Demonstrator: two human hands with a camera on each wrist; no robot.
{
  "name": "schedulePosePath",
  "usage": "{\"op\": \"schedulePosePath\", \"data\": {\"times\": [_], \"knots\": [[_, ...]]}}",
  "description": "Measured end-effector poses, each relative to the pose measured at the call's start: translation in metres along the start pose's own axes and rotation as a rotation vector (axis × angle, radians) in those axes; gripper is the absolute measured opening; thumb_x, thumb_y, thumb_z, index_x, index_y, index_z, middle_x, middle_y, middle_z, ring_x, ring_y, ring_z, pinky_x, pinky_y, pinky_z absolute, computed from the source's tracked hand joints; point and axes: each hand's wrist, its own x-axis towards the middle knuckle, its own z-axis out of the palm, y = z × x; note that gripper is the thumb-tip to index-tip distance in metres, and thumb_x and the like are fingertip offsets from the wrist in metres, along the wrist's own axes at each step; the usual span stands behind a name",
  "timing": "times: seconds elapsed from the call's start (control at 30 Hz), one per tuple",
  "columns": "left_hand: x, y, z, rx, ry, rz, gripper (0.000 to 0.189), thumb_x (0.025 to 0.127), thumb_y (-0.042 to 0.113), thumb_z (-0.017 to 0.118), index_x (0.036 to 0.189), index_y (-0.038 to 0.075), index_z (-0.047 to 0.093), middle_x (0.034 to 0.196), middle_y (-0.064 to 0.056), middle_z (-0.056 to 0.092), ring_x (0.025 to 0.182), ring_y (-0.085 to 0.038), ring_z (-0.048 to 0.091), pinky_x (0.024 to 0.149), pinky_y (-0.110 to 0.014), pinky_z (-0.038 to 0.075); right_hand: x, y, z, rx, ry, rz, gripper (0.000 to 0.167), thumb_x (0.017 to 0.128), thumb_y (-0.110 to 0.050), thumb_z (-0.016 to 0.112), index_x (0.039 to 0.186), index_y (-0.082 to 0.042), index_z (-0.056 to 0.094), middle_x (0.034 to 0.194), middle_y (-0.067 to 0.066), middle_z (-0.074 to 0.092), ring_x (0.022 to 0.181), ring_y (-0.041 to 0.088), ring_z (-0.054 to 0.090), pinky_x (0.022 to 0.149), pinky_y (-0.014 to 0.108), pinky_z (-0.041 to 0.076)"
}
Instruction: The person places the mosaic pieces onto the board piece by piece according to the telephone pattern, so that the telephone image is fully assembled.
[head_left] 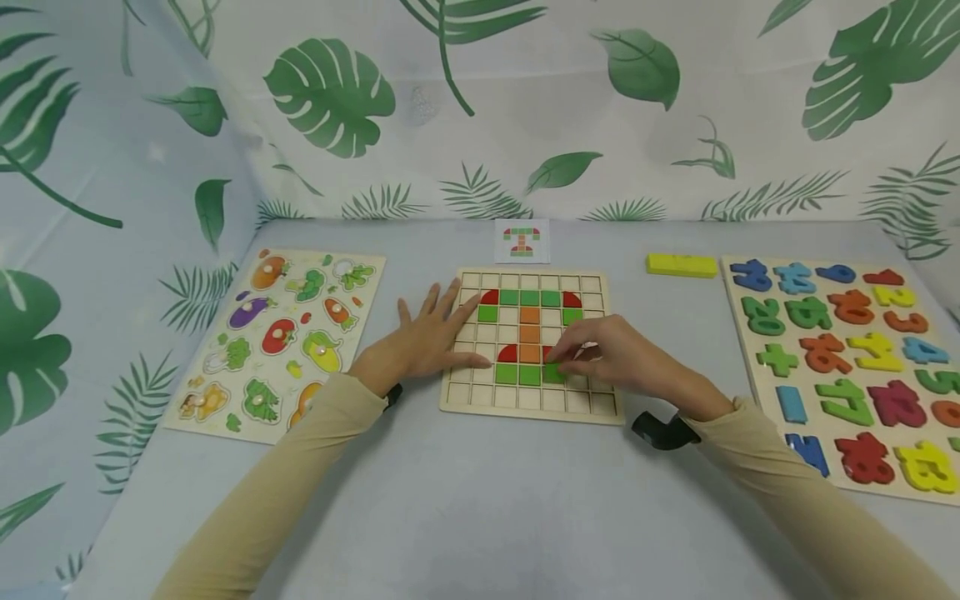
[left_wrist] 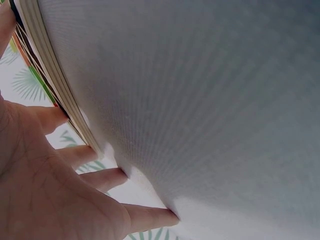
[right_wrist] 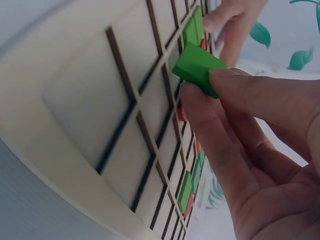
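Observation:
A wooden grid board (head_left: pixel 472 398) lies on the table with red, green and orange tiles set in its squares. Between thumb and fingers, my right hand (head_left: pixel 618 358) pinches a green square tile (right_wrist: pixel 197 67), tilted over the grid beside two green tiles (head_left: pixel 518 374) in the lower row. Part of a red tile (head_left: pixel 548 353) shows behind those fingertips. My left hand (head_left: pixel 427 337) is spread flat, thumb and index finger over the board's left edge and the other fingers on the table. In the left wrist view its fingers (left_wrist: pixel 102 179) are straight and apart.
A pattern card (head_left: pixel 522 242) lies behind the board. To the left is a vegetable puzzle board (head_left: pixel 258 367), partly under the left sleeve; to the right, a number puzzle board (head_left: pixel 757 358). A yellow block (head_left: pixel 681 265) sits at the back right. Leaf-print cloth (head_left: pixel 495 150) hangs behind.

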Motion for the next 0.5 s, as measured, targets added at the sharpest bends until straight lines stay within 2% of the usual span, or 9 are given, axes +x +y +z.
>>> {"op": "schedulePosePath", "data": {"times": [0.3, 0.5], "knots": [[0.0005, -0.0003, 0.0005, 0.008, -0.002, 0.003, 0.105, 0.096, 0.069, 0.061, 0.171, 0.024, 0.004, 0.174, -0.013, -0.016, 0.158, -0.043, -0.013, 0.111, -0.083, -0.004, -0.0024, -0.0018, 0.0039, -0.010, -0.017, 0.005, 0.017, 0.088, 0.008, 0.079, 0.101, -0.002, 0.082, 0.102, 0.005, 0.077, 0.096, 0.022, 0.071, 0.083, 0.035, 0.061], [0.0014, -0.0004, 0.0000, 0.009, 0.001, 0.005, 0.104, 0.096, 0.068, 0.061, 0.171, 0.024, 0.004, 0.174, -0.013, -0.015, 0.158, -0.043, -0.013, 0.111, -0.083, -0.005, -0.0019, -0.0047, 0.0064, -0.062, -0.005, -0.011, 0.017, 0.086, 0.007, 0.081, 0.101, 0.000, 0.083, 0.098, 0.004, 0.076, 0.089, 0.017, 0.069, 0.078, 0.030, 0.060]]}}
